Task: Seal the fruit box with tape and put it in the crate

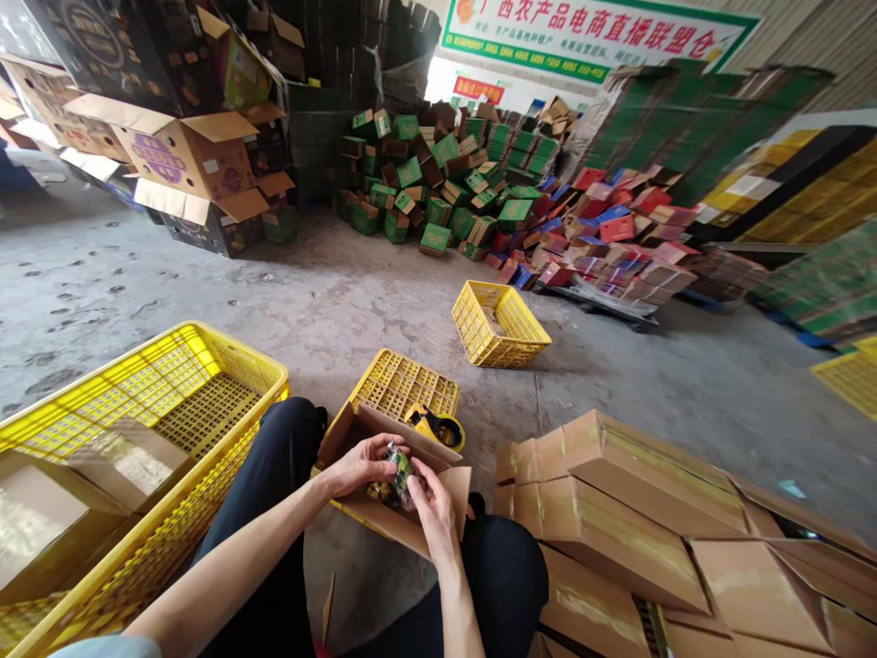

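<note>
From where I stand, fingers cover both sides of the small wrapped packet [402, 464], and its glossy wrapping makes the greenish contents hard to make out. The left hand [363, 463] is nearly closed, thumb and fingers pinching its left side; the right hand [433, 503], equally curled, grips its right side. Its long axis runs mostly away from the person, the far end leaning toward the left hand. Just below both hands is an open carton [384, 429], its yellowish contents partly hidden. Beyond the right hand's fingertips sits a tape dispenser [435, 425].
</note>
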A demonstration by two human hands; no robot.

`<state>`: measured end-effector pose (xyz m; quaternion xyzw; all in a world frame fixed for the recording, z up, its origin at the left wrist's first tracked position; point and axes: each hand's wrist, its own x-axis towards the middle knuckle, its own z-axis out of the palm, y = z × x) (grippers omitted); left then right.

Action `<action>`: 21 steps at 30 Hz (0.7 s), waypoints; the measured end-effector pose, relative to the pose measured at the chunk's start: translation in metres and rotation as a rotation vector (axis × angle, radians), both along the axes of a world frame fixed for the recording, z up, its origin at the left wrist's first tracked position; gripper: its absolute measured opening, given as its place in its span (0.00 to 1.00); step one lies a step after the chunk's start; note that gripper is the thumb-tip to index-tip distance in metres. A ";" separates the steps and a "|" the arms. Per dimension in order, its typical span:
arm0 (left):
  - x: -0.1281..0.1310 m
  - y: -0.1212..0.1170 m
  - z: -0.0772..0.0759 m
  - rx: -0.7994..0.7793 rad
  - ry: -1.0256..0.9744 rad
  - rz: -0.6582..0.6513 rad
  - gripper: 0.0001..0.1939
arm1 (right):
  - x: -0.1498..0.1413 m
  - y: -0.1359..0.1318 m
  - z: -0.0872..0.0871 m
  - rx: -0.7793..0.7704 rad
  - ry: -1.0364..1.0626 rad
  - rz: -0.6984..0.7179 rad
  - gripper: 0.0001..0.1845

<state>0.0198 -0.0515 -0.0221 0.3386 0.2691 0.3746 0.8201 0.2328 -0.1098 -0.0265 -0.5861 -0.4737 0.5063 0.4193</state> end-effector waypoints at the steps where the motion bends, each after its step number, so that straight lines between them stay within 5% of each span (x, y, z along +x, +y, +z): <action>1: 0.000 0.000 -0.001 0.002 0.006 0.009 0.38 | -0.001 -0.001 0.001 0.001 0.009 0.003 0.36; 9: 0.000 -0.002 -0.001 -0.027 0.079 -0.088 0.27 | -0.001 0.000 0.007 0.197 -0.060 -0.103 0.32; 21: 0.003 -0.006 0.007 0.092 0.099 -0.140 0.32 | -0.013 -0.002 0.022 0.234 -0.106 -0.056 0.27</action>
